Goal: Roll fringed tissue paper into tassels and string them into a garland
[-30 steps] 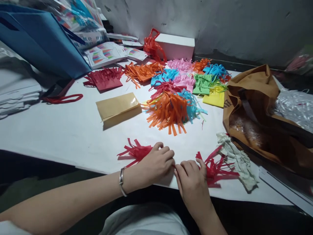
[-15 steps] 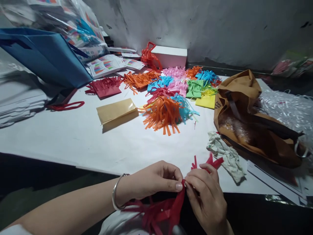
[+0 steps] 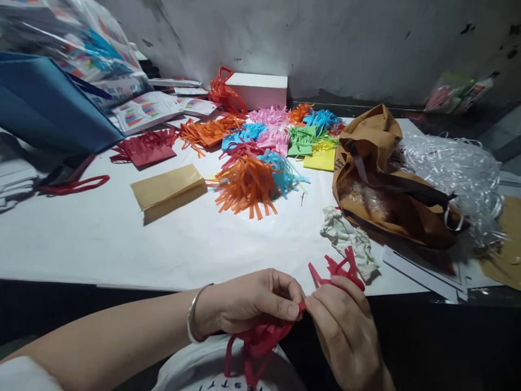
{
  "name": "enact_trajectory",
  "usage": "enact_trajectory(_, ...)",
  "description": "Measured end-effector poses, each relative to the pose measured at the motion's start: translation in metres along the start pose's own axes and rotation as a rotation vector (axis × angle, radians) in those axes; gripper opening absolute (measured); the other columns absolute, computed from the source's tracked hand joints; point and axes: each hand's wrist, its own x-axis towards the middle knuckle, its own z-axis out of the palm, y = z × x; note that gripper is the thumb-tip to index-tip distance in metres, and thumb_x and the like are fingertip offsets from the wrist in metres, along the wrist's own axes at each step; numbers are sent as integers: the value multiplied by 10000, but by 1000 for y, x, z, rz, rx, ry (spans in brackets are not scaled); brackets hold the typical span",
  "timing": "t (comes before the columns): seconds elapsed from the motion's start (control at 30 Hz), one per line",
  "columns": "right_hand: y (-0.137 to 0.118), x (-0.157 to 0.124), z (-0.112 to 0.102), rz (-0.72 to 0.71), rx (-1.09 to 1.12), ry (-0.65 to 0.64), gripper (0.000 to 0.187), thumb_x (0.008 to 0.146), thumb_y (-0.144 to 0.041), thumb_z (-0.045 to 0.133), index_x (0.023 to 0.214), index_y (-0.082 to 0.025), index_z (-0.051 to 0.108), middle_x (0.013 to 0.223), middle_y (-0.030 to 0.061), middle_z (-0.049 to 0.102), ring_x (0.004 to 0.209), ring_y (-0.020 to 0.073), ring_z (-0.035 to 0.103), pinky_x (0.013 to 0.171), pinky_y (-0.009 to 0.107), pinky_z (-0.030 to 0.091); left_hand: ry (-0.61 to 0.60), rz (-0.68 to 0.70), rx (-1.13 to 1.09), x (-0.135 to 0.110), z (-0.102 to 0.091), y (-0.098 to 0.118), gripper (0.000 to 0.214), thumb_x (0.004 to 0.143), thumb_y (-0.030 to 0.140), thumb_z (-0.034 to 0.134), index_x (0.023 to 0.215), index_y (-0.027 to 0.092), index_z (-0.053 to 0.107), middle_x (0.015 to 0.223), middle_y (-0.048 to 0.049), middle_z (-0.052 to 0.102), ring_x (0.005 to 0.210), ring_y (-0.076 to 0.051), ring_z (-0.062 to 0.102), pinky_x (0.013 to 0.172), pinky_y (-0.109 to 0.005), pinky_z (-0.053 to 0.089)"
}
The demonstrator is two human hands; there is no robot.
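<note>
Both hands hold one piece of red fringed paper (image 3: 260, 339) just off the near edge of the white table (image 3: 101, 239). My left hand (image 3: 252, 301), with a silver bangle on the wrist, pinches it between thumb and fingers; red strips hang down below that hand. My right hand (image 3: 342, 326) pinches the same piece right beside the left, and more red strips stick up above its knuckles. The two pinches nearly touch.
Piles of fringed paper (image 3: 248, 184) in orange, blue, pink, green, yellow and red lie mid-table. A tan folded sheet (image 3: 165, 185) sits left of them, a crumpled cloth (image 3: 345, 239) and a brown bag (image 3: 386, 184) with clear shreds to the right. A blue bag (image 3: 44, 108) is far left, a white box (image 3: 258, 88) by the wall.
The red fringed paper lay on the table under both hands. Both hands lifted it off the table towards me and now pinch it in the air; the view shifted right.
</note>
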Motion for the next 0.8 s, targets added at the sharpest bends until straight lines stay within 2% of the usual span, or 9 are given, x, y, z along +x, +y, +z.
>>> enact_trajectory(0.07,-6,-3,5,139,71,74,130,923,-36,560,977,-102,657,838,60,711,831,159,701,949,403,548,47,93,72,3,5,0,290,587,287,934,694,129,716,659,16,647,551,-65,539,529,-167,417)
enact_trajectory(0.13,-12,-7,11,325,169,188,121,935,-66,561,971,-134,655,812,44,695,798,154,695,909,397,567,90,235,196,6,10,0,265,617,307,919,688,131,734,683,0,652,607,-90,561,590,-198,452)
enact_trajectory(0.23,-17,-16,19,501,240,296,141,962,-152,561,1056,-174,665,875,57,707,896,188,699,850,379,593,155,430,385,12,17,3,255,699,353,870,690,130,748,732,-25,667,692,-119,584,675,-226,476)
enact_trajectory(0.37,-10,-25,21,510,185,300,243,905,-97,634,1117,-206,679,924,51,715,893,176,702,778,298,605,129,470,666,16,23,12,287,876,409,694,799,140,758,766,-44,704,705,-136,616,678,-232,502)
enact_trajectory(0.43,-6,-27,23,526,162,375,249,908,-73,612,1090,-218,697,872,37,706,836,163,701,764,290,603,123,496,870,19,24,17,237,914,361,642,860,158,751,781,-42,726,710,-140,637,670,-222,508)
enact_trajectory(0.53,-2,-27,27,542,53,464,234,904,-70,608,1059,-212,711,839,31,714,823,160,703,818,293,590,131,626,1121,23,27,25,110,917,248,621,950,191,708,831,-25,741,710,-125,645,664,-193,506)
enact_trajectory(0.63,3,-28,32,578,-58,499,224,905,-99,600,1062,-216,708,862,29,734,846,155,713,851,259,573,47,704,1267,29,29,32,126,936,169,569,997,218,667,869,-13,730,711,-102,642,657,-166,492)
enact_trajectory(0.7,8,-29,34,613,-33,508,216,922,-127,562,1065,-219,697,848,26,731,829,152,716,844,255,576,10,728,1340,35,31,38,130,939,145,551,959,219,656,857,-9,713,715,-96,633,661,-161,479)
enact_trajectory(0.8,18,-31,34,625,50,408,244,971,-191,477,1133,-196,660,908,62,737,880,181,723,847,289,591,55,714,1347,46,35,45,95,936,177,547,885,201,624,811,-6,683,689,-103,593,645,-173,469)
